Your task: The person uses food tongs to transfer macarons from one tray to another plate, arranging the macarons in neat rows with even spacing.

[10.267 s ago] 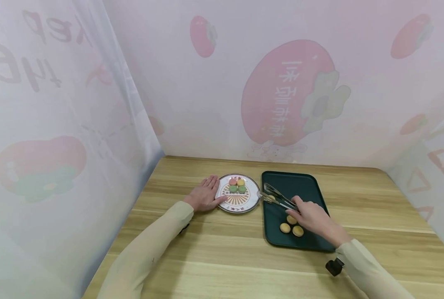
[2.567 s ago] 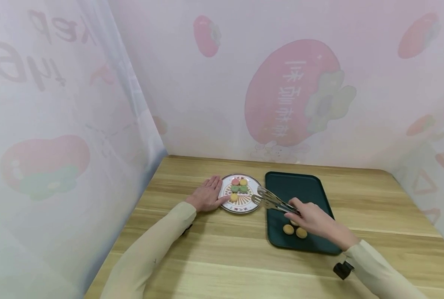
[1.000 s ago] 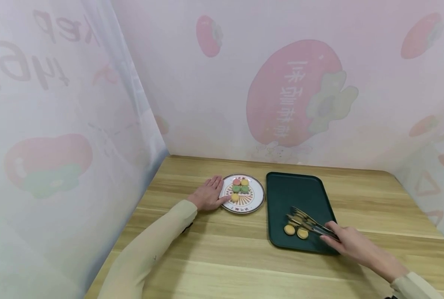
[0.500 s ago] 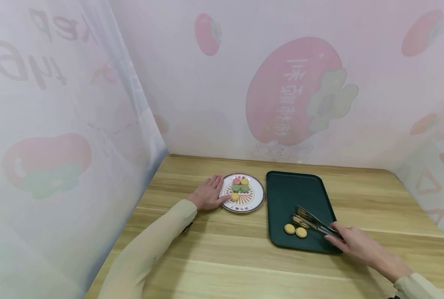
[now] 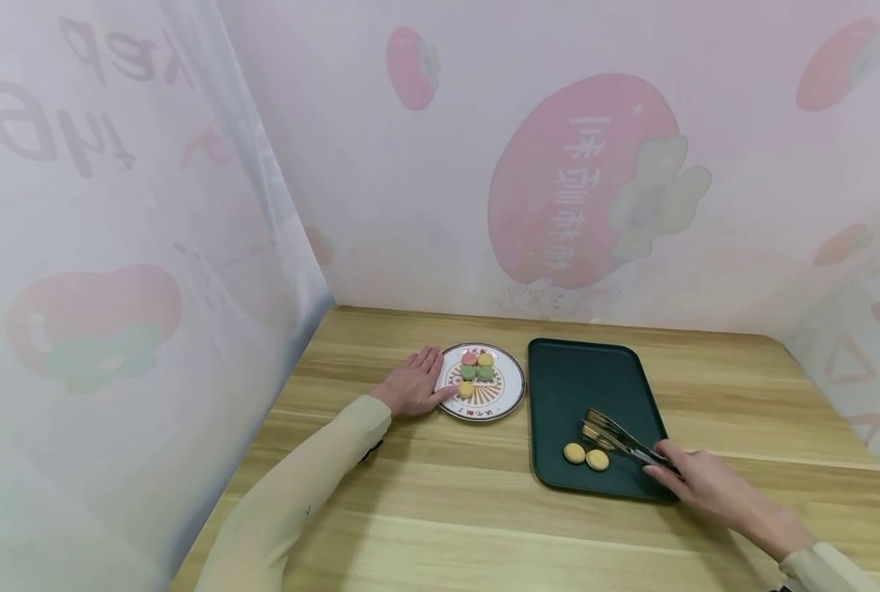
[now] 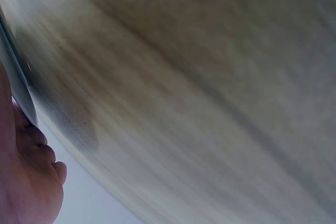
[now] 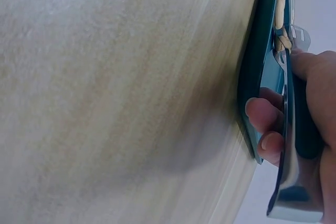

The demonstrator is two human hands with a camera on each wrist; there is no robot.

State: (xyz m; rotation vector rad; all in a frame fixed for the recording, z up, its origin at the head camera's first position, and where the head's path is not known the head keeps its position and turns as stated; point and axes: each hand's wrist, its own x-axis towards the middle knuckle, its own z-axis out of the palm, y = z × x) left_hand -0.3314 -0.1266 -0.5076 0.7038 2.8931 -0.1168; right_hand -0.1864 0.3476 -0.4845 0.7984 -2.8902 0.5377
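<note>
My left hand (image 5: 410, 385) lies with straight fingers at the left rim of a white round plate (image 5: 510, 395), thumb over its edge. On the plate sit several small macarons: a pink one (image 5: 469, 358), green ones and yellow ones, including the front yellow macaron (image 5: 465, 390) near my thumb. My right hand (image 5: 706, 483) grips metal tongs (image 5: 636, 448) over a dark green tray (image 5: 569, 374). Two yellow macarons (image 5: 574, 453) lie beside the tong tips. In the right wrist view, a pale macaron (image 7: 283, 43) shows between the tips of the tongs.
A wood-grain table (image 5: 425, 510) carries plate and tray side by side, a narrow gap between them. Printed cloth (image 5: 425, 205) hangs behind the table and along its left and right sides.
The tongs have gone from beside the plate to the tray's near right, shifting slightly right in the last second. A yellow macaron has joined the plate since the oldest frame. My left hand stays put.
</note>
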